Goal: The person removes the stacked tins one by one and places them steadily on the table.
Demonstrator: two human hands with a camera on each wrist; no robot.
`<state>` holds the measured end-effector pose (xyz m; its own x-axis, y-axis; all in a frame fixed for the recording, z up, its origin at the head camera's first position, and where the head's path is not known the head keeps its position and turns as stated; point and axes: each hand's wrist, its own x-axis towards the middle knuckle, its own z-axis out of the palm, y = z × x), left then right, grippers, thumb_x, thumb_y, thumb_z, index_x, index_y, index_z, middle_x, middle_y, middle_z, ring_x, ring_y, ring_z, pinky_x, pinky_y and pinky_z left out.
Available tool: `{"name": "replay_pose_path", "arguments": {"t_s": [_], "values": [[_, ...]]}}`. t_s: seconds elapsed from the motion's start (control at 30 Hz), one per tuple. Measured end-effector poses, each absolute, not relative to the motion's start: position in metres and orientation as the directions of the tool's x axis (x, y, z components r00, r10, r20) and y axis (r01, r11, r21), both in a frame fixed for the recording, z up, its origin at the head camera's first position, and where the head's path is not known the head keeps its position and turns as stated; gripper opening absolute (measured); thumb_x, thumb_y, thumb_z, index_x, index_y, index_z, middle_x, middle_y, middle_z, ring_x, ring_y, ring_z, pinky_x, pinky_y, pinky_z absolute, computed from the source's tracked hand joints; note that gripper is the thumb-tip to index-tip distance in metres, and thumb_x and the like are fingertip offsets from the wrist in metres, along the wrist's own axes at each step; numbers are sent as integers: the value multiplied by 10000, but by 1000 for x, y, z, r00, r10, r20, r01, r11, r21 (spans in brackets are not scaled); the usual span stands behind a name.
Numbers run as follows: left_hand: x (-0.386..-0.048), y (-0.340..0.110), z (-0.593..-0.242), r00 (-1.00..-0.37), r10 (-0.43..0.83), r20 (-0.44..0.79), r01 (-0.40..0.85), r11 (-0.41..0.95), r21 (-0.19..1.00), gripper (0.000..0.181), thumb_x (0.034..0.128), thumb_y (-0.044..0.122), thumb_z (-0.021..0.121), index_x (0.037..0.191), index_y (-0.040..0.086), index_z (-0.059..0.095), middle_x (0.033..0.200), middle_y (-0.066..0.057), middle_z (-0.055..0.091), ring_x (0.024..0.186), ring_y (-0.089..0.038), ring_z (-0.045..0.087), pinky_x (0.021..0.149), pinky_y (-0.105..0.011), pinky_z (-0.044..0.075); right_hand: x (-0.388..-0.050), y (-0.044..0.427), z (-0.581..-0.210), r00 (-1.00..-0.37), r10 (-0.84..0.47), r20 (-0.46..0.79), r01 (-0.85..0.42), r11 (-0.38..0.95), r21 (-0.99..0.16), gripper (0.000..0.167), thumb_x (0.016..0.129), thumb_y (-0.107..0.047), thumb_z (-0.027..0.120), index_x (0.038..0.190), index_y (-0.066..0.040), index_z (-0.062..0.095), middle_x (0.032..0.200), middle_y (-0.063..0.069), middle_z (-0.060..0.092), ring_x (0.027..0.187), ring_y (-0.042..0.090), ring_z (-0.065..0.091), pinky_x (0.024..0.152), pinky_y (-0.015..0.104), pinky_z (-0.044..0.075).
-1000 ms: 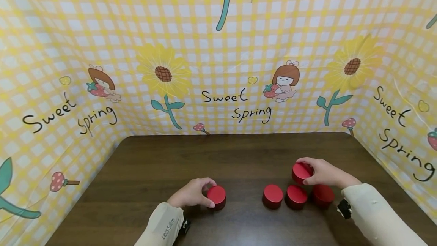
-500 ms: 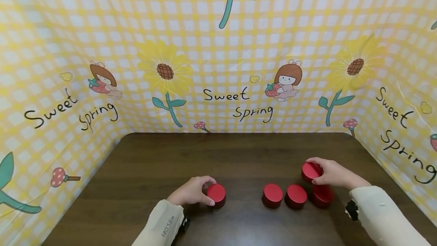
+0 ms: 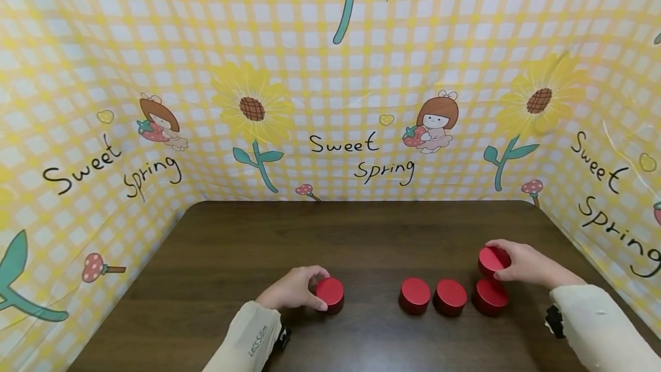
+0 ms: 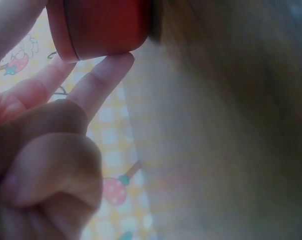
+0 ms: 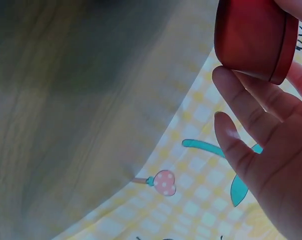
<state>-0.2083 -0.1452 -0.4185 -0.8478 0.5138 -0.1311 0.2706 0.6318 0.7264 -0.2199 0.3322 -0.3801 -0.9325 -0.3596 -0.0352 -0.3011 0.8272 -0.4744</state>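
My left hand point(image 3: 296, 289) grips a red round tin point(image 3: 330, 295) near the middle of the table, thumb on its near side. Seen from the left wrist, that tin point(image 4: 108, 27) has a lid seam, and fingertips touch its side. At the right, my right hand point(image 3: 529, 263) holds another red tin point(image 3: 493, 261) between thumb and fingers. It appears right behind or above the rightmost standing tin point(image 3: 490, 297); whether it touches the table or that tin I cannot tell. In the right wrist view the held tin point(image 5: 253, 40) also shows a seam.
Two more red tins, a left one point(image 3: 414, 296) and a middle one point(image 3: 450, 297), stand in a row with the rightmost tin on the dark wooden table point(image 3: 330, 234). A yellow checked cloth point(image 3: 330, 85) rises behind the table and along its sides.
My right hand has moved to the right with its tin, from behind the middle tin to behind or above the rightmost one. The left hand keeps its hold in place.
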Motion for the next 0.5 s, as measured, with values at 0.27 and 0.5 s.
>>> {"name": "replay_pose_path", "arguments": {"t_s": [0.27, 0.5], "values": [[-208, -146, -419, -845, 520, -123, 280, 628, 726, 484, 723, 103, 837, 1136, 33, 595, 904, -8, 611, 840, -182, 556, 734, -371, 473, -215, 353, -387, -932, -362, -26, -320, 853, -413, 599, 698, -121, 792, 1178, 118, 525, 971, 142, 601, 824, 244, 542, 667, 371, 472], [-208, -146, -417, -846, 520, -119, 289, 636, 716, 480, 715, 104, 842, 1125, 39, 600, 901, -6, 608, 839, -182, 553, 736, -371, 470, -210, 367, -393, -944, -327, -32, -286, 867, -408, 588, 703, -138, 792, 1165, 113, 529, 934, 119, 598, 798, 236, 539, 659, 376, 470]]}}
